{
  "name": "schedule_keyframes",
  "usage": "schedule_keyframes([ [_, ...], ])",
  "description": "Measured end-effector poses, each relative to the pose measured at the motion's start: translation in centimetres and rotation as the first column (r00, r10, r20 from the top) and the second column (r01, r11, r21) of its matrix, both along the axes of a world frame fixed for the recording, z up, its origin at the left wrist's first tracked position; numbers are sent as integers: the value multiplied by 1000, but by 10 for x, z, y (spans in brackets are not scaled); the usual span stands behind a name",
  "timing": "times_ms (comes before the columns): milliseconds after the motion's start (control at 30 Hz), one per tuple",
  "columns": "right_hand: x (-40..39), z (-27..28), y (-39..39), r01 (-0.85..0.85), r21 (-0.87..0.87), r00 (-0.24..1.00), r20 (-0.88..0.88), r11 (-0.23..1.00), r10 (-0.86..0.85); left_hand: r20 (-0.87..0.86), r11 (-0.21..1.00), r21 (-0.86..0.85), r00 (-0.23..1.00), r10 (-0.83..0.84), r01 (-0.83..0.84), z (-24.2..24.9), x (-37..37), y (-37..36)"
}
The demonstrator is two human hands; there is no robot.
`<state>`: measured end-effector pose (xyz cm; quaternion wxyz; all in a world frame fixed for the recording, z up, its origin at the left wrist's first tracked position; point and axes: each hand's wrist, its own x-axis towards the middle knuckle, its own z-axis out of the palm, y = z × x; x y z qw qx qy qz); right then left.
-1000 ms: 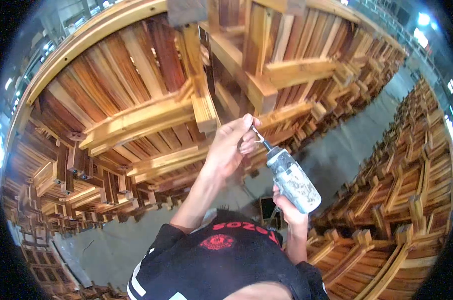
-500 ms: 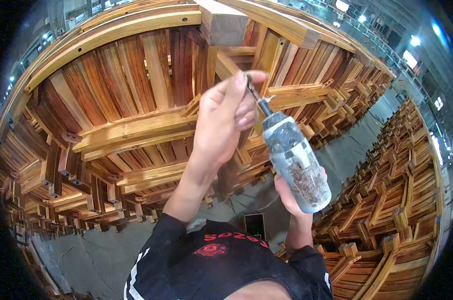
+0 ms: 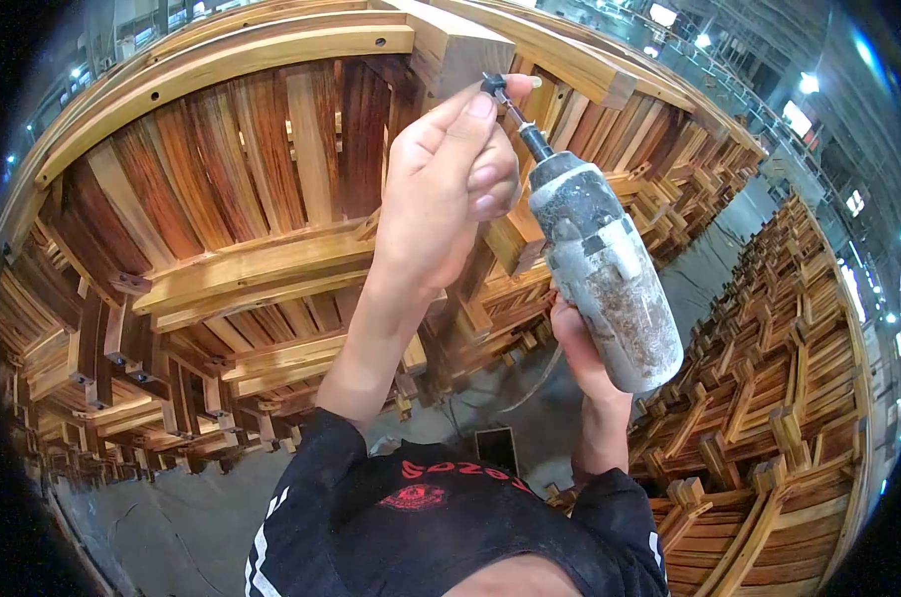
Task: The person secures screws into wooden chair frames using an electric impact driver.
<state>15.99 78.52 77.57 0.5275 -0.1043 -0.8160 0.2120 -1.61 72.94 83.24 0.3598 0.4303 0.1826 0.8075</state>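
Fingers (image 3: 478, 111) of the left hand (image 3: 426, 204) are closing together on a small dark piece (image 3: 492, 84) at the tip of the driver bit (image 3: 515, 112). The thumb is pressing from the near side, the index finger is extending behind the piece, and the remaining fingers are curling toward the palm. The exact shape of the small dark piece is not showing clearly.

The right hand (image 3: 582, 348) is gripping the power driver (image 3: 612, 274) from below. Its fingers are wrapping around the handle, which the driver body is largely hiding; whether a finger is pressing the trigger cannot be told. The power driver is tilting, with its nose pointing up and to the left, toward the left hand. Its casing is showing pale, worn patches and brown marks.

A thick wooden beam (image 3: 462, 55) is presenting its end face just beyond the left fingertips; whether the piece is touching it cannot be told. A slatted wooden panel (image 3: 271, 164) is spreading out to the left of the hands, with cross rails (image 3: 262, 267) running across its slats. Further wooden frames (image 3: 759, 398) are standing in rows on the right.

Both forearms are reaching forward from a black shirt (image 3: 450, 522) bearing red print. Below the hands, a dark box (image 3: 497, 451) is resting on the grey floor (image 3: 232, 522), and a thin cable (image 3: 538, 386) is curving near the right hand.
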Motion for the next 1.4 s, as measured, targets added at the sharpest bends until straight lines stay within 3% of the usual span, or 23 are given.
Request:
schedule_keyframes([
  [200, 7, 5, -17, -24, -211, 1000, -12, 977, 22, 3, 999, 24, 999, -33, 33, -2, -2, 2],
  [333, 5, 15, -29, -10, -286, 998, -65, 958, -9, -44, 997, -78, 999, -15, 11, -9, -8, -7],
  [433, 7, 22, -31, 40, -251, 998, -29, 967, -49, 61, 937, -72, 936, 347, -342, -31, -21, -11],
  [500, 10, 35, -33, 60, -269, 998, 28, 961, -54, 165, 902, -70, 886, 433, -427, -37, -38, -4],
  [667, 7, 41, -47, 142, -423, 990, 39, 895, -139, 184, 970, -71, 952, 244, -234, -29, -56, 18],
  [767, 6, 28, -53, 80, -507, 982, -108, 858, -155, 244, 979, -49, 948, 203, -197, -23, -53, 23],
  [800, 9, 17, -52, 142, -418, 973, -108, 897, -204, 262, 985, -24, 949, 173, -173, -23, -56, 25],
  [867, 7, 16, -63, 186, -479, 958, -105, 858, -267, 282, 987, -23, 946, 157, -157, -16, -47, 25],
  [933, 8, 20, -65, 308, -411, 937, -27, 858, -349, 301, 986, 5, 941, 157, -166, -17, -49, 31],
  [1067, 13, 26, -70, 363, -467, 929, 112, 807, -353, 322, 991, 44, 941, 107, -127, -15, -42, 33],
  [1167, 20, 23, -66, 384, -355, 919, 237, 852, -316, 348, 991, 44, 932, 101, -124, -14, -41, 34],
  [1400, 15, 28, -64, 393, -390, 919, 140, 833, -368, 363, 993, 45, 928, 82, -106, -14, -43, 32],
])
